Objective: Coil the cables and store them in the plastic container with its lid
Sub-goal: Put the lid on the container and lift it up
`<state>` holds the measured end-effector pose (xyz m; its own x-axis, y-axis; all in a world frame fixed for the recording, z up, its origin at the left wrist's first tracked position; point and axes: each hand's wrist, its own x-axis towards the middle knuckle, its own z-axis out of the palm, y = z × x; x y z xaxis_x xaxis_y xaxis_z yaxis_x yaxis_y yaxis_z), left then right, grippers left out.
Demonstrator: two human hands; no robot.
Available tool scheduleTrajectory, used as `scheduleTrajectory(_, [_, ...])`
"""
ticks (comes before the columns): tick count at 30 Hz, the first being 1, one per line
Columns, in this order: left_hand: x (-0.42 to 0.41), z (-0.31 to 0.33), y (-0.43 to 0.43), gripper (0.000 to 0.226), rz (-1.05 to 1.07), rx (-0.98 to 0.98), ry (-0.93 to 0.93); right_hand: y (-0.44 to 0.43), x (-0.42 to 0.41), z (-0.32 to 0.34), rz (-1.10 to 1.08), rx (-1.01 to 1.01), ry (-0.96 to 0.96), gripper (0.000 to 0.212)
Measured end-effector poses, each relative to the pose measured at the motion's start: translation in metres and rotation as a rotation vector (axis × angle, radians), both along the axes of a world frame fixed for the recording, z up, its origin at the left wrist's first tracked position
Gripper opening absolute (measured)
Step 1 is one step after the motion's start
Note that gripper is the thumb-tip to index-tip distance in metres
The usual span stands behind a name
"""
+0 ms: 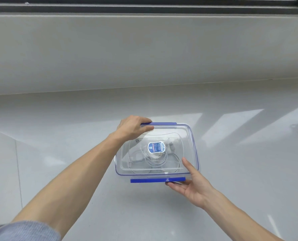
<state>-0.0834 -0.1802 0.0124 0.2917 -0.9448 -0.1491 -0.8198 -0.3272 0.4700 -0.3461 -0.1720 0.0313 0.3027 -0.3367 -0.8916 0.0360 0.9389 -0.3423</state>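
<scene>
A clear plastic container point(156, 152) sits flat on a pale, glossy desk point(231, 171), directly in front of a person seen from their own head height. Its transparent lid point(184, 136), edged with a thin blue seal, already lies on top, and white cables point(155, 160) rest in loose coils inside, visible through the plastic beneath a small blue label point(156, 147).

2 blue latches run along the long sides. The far latch point(164, 123) lies partly under the left hand point(132, 126), which curls over the far-left corner with fingers bent down onto the rim, seemingly pressing the lid home there. The near latch point(157, 180) sticks out flat toward the person, so it looks not yet snapped down. The right hand point(191, 180) is spread at the near-right corner: thumb on top of the lid, fingers tucked under the latch end, apparently steadying the box and ready to fold that flap.

Holding opposite corners keeps the box from sliding on the slick surface while the lid is seated. The storing seems nearly finished; only the latching appears to remain. A blue-grey sleeve point(23, 230) is pushed up the left arm.
</scene>
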Motion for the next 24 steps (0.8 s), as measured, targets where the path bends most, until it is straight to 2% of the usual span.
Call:
scheduleTrajectory(12, [-0.004,0.0,0.001,0.038,0.043,-0.014,-0.017,0.003,0.01,0.008,-0.11,-0.013,0.061,0.042])
scheduleTrajectory(18, [-0.007,0.002,0.002,0.04,0.058,0.011,-0.032,0.004,0.016,0.005,-0.164,-0.031,0.116,0.049])
scheduleTrajectory(24, [-0.008,0.006,0.005,0.041,0.037,0.018,-0.061,0.003,0.014,0.012,-0.106,-0.008,0.107,0.033])
